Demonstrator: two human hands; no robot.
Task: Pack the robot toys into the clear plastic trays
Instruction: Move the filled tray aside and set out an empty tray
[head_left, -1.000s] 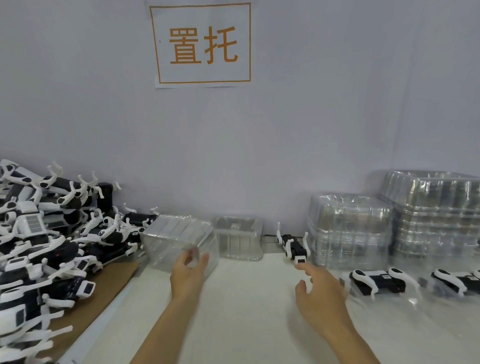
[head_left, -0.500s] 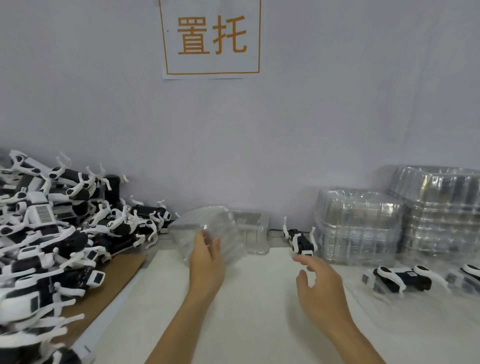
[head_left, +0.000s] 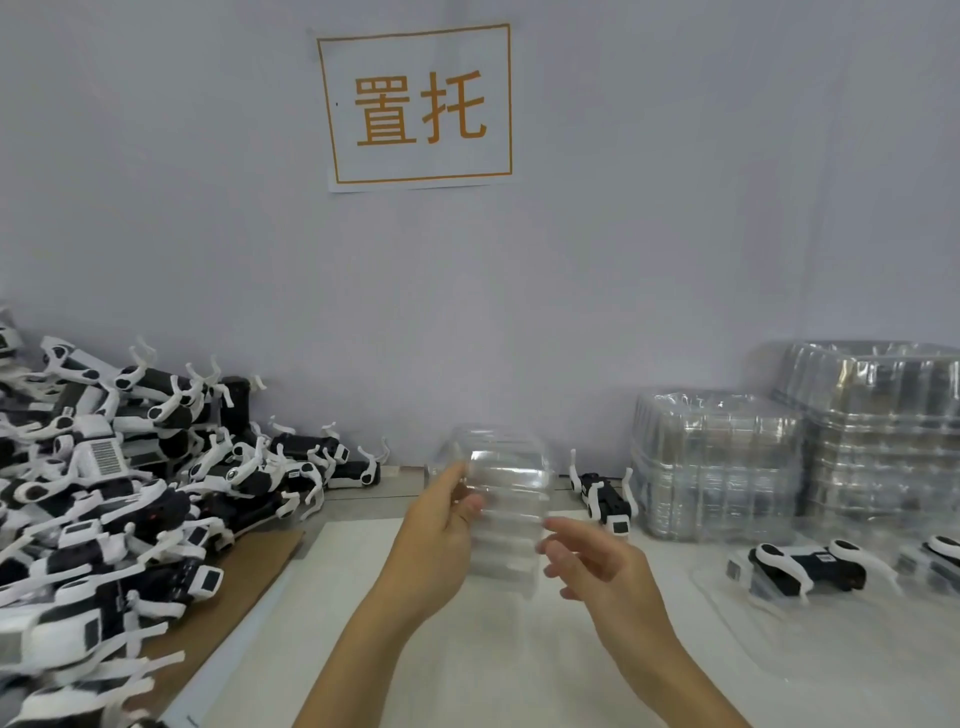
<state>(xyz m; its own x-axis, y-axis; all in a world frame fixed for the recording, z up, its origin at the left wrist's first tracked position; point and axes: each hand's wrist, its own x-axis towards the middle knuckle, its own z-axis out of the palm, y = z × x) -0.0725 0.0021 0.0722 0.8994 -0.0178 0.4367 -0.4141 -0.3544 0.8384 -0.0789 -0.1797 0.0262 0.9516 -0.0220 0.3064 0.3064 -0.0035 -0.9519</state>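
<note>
My left hand (head_left: 441, 540) grips a clear plastic tray (head_left: 506, 512) by its left edge and holds it lifted over the middle of the table. My right hand (head_left: 597, 566) hovers at the tray's right side with fingers spread and relaxed, close to its edge; contact cannot be told. A big pile of black-and-white robot toys (head_left: 104, 493) fills the left. One loose robot toy (head_left: 602, 493) lies by the wall, right of the tray. Another robot toy (head_left: 805, 566) sits in a flat clear tray (head_left: 737, 618) at the right.
Two tall stacks of clear trays (head_left: 717, 467) (head_left: 883, 426) stand at the back right against the wall. A brown cardboard sheet (head_left: 234, 587) lies under the toy pile. A white mat (head_left: 467, 649) covers the table in front of me. A sign (head_left: 418, 106) hangs on the wall.
My left hand has carried the clear tray from the left, by the toy pile, to the centre and raised it. My right hand has moved left toward the tray's right edge.
</note>
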